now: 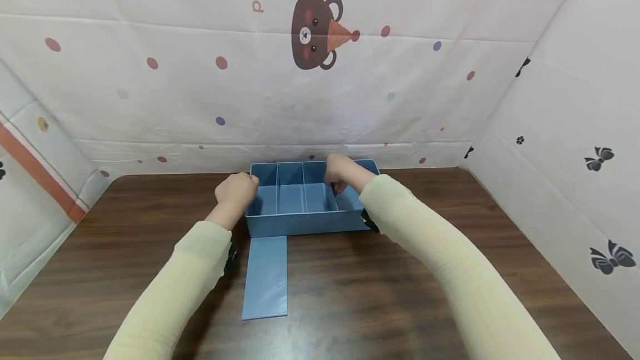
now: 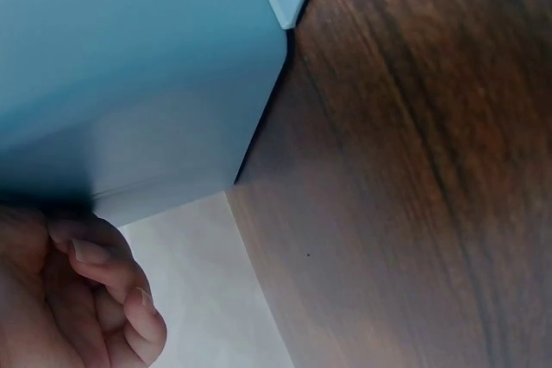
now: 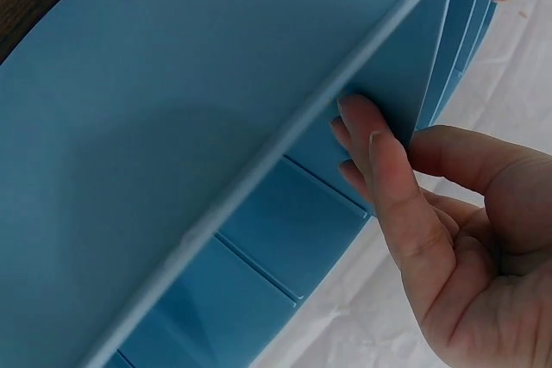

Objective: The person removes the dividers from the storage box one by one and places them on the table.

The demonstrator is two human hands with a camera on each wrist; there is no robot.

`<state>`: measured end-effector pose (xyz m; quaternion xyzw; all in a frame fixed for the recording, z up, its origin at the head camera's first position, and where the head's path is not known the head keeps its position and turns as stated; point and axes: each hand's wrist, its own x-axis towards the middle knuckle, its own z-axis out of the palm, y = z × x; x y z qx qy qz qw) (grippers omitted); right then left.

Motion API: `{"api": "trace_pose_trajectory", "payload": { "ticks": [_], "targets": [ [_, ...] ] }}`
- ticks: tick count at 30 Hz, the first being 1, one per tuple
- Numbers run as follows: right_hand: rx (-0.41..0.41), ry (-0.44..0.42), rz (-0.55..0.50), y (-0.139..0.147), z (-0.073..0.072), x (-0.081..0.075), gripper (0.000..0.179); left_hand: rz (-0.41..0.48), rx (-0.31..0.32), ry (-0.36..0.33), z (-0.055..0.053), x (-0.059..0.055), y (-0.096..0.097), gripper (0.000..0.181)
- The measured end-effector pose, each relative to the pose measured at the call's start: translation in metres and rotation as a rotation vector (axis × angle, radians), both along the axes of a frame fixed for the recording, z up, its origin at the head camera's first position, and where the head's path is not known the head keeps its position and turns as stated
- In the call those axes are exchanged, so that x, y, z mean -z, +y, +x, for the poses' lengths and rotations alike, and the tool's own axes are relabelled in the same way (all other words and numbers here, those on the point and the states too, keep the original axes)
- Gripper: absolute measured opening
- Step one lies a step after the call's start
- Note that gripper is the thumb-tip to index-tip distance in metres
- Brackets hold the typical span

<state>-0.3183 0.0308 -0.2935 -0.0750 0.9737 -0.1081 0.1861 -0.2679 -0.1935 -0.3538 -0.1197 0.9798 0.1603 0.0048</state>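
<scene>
- Box [image 1: 305, 225], blue, long and open-topped, sits at the far side of the counter [image 1: 400, 293], its back close to the white backdrop [image 1: 270, 79].
- Thin upright dividers [image 1: 303, 196] part it into four compartments side by side.
- My left hand [image 1: 235, 190] is at the left end, its fingers curled in and gripping the rim; the wrist view shows some fingertips bent towards my palm, just outside the end wall.
- My right hand [image 1: 345, 171] reaches down into the right part, fingers nearly closed: I pinch the rightmost divider [image 3: 401, 58], thumb on one face and fingers on the other.
- A flat blue panel [image 1: 265, 279] lies on the counter in front of the box's left part, its far end at the foot of the front wall; whether they touch I cannot tell.
- Pale sleeves [image 1: 195, 276] cover my arms up to the wrists.
- The backdrop carries coloured dots and a brown bear [image 1: 302, 10], printed sideways, in an orange party hat [image 1: 337, 36]; black bows [image 1: 612, 258] mark the right side.
</scene>
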Motion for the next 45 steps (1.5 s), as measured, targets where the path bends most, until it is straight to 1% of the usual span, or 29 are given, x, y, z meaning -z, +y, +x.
{"api": "trace_pose_trajectory", "payload": {
  "ticks": [7, 17, 24, 29, 34, 42, 45],
  "targets": [
    [-0.008, 0.0, -0.005, 0.0, -0.001, -0.003, 0.018, -0.024, 0.002, -0.002, 0.002, -0.002, 0.001, 0.051],
    [-0.024, 0.021, -0.009, 0.002, 0.002, -0.008, 0.018, -0.073, 0.048, 0.008, 0.004, -0.003, 0.0, 0.05],
    [-0.007, 0.025, -0.054, 0.004, 0.004, -0.008, 0.019, -0.079, 0.042, 0.005, 0.005, -0.001, 0.002, 0.053],
    [-0.004, 0.02, -0.057, 0.005, 0.006, -0.011, 0.02, -0.071, 0.032, 0.028, 0.005, -0.001, 0.003, 0.057],
    [-0.004, 0.024, -0.057, 0.005, 0.008, -0.014, 0.022, -0.087, 0.039, 0.03, 0.004, -0.001, 0.003, 0.056],
    [0.005, 0.028, -0.033, 0.002, 0.008, -0.016, 0.023, -0.107, 0.066, 0.027, 0.004, -0.001, 0.002, 0.053],
    [0.008, 0.03, -0.019, 0.002, 0.008, -0.019, 0.022, -0.143, 0.1, 0.022, 0.004, -0.002, 0.002, 0.045]
  ]
}}
